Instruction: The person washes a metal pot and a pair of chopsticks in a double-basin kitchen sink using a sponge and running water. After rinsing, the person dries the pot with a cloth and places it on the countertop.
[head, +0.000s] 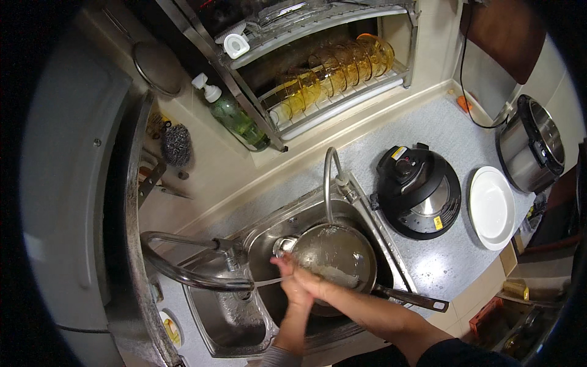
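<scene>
Over the right basin of a stainless steel double sink (220,341), my left hand (292,285) and my right hand (306,277) press together. A thin stream of water from the large curved faucet (197,277) reaches them. Their fingers overlap and blur, so how far they are closed is unclear; no object shows between them. Just beneath them lies a wet frying pan (337,243), with whitish foam or water in it. Its dark handle (412,297) extends over the sink's right rim. A small shiny metal piece (284,245) sits beside the pan, partly hidden.
A slim second faucet (328,183) arches over the pan. On the right counter are a black pressure cooker lid (419,192), a white dish (493,208) and a steel cooker pot (527,147). Behind stand a green pump bottle (238,119) and a rack of amber glass plates (339,71).
</scene>
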Available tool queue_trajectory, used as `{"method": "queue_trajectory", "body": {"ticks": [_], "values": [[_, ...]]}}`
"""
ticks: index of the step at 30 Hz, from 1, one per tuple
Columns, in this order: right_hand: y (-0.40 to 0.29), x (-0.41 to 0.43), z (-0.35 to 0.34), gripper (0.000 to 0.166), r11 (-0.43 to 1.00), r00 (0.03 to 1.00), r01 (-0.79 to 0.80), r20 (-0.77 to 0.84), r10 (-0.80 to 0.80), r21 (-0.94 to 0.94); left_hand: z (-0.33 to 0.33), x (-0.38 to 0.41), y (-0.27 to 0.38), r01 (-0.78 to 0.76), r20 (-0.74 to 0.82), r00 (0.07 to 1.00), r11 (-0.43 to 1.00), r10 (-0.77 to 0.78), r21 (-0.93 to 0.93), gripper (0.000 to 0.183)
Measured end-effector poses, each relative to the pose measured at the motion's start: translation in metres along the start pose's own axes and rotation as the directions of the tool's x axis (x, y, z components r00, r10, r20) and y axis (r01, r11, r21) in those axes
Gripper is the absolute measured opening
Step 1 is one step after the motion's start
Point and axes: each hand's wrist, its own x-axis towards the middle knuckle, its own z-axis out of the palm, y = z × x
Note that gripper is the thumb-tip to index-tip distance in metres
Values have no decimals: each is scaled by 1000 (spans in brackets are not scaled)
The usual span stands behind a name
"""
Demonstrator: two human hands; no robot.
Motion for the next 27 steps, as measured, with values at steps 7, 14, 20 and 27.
{"method": "queue_trajectory", "body": {"ticks": [7, 14, 20, 27], "values": [[25, 0, -7, 43, 948, 983, 154, -49, -174, -279, 6, 1, 8, 174, -161, 984, 569, -73, 804, 56], [14, 3, -12, 49, 995, 999, 39, -8, -40, -96, -12, 2, 8, 91, -125, 992, 552, 24, 829, 54], [-22, -12, -14, 51, 1000, 1000, -23, -10, 23, -6, 7, -16, -15, 83, -175, 969, 433, 176, 897, 54], [-18, -25, -8, 51, 1000, 1000, -10, 13, 11, -16, 18, 12, 7, 135, -252, 959, 569, 131, 811, 53]]}}
